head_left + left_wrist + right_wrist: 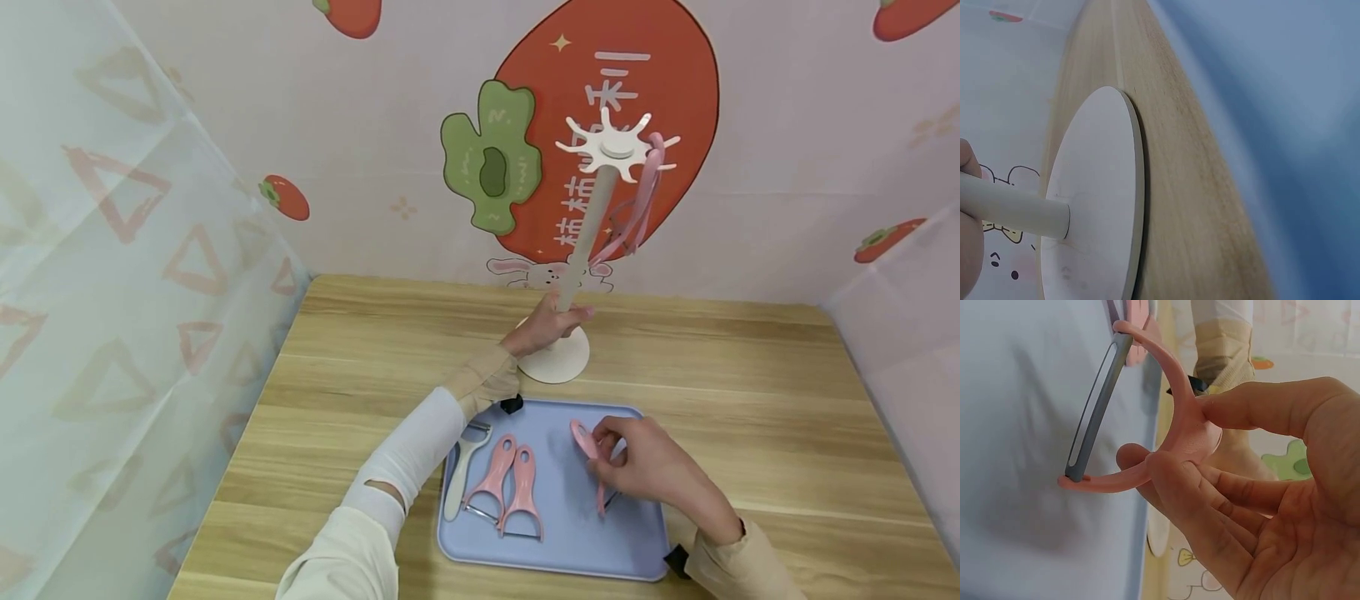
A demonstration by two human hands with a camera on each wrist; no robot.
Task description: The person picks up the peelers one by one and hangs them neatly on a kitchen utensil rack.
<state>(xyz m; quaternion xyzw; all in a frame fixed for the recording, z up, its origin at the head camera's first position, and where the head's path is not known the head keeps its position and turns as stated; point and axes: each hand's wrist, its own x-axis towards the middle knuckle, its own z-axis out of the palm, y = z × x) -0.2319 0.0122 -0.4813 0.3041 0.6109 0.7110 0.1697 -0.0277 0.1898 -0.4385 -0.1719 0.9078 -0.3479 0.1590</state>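
My left hand point(546, 325) grips the lower pole of a white stand point(594, 221), just above its round base point(1100, 175). Pink peelers point(647, 187) hang from a hook on the right of the stand's spoked top; they overlap, so I cannot tell how many. Over the right half of a blue tray point(562, 558), my right hand point(648, 458) pinches a pink peeler point(1188, 428) between thumb and fingers near its blade frame. In the head view its handle end points up. Two pink peelers point(500, 471) point(523, 487) and a white peeler point(461, 479) lie at the tray's left.
Black clips or straps point(512, 404) point(677, 560) sit at both wrists. The wooden table point(750, 400) extends on both sides of the tray. Behind stands a printed cloth backdrop point(780, 125), close to the stand's top, with more cloth at left and right.
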